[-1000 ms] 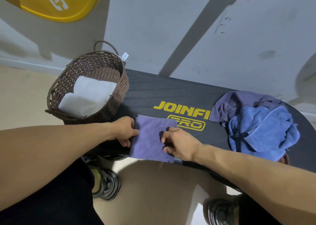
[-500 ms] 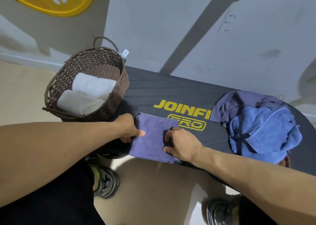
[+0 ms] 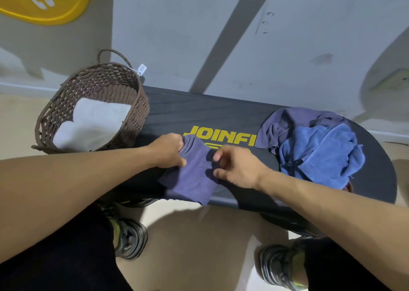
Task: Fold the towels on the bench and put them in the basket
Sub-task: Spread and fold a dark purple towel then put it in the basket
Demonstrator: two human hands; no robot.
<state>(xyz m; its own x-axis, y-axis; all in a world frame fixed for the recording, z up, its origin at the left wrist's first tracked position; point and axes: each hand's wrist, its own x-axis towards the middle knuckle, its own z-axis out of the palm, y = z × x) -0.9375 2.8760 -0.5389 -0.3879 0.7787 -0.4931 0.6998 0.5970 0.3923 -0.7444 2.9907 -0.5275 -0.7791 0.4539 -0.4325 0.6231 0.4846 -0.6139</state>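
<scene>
Head view: two white towels (image 3: 88, 124) already lie folded in the basket (image 3: 135, 118), which stands at the left end of the counter (image 3: 199, 113). A purple towel (image 3: 190, 175), folded small, lies on the near edge of the counter just right of the basket, its lower corner hanging a little over the edge. The left hand (image 3: 168, 151) pinches its upper left part, where the cloth bunches up; the right hand (image 3: 234, 166) has its grip curled at the towel's right edge, though I cannot tell for sure whether it pinches cloth or only touches it.

By my judgement this towel is nearly ready to go in. Left to fold is the heap at the right end: a blue towel (image 3: 321, 153) lying crumpled on a darker purple one (image 3: 287, 122); whether more lies under them is hidden.

For room: the counter between the basket and the heap is bare apart from the towel in hand, so the way left to the basket is short and open. The basket rim rises above the counter, so the towel must be lifted over it. The space left inside the basket looks enough for this one.
</scene>
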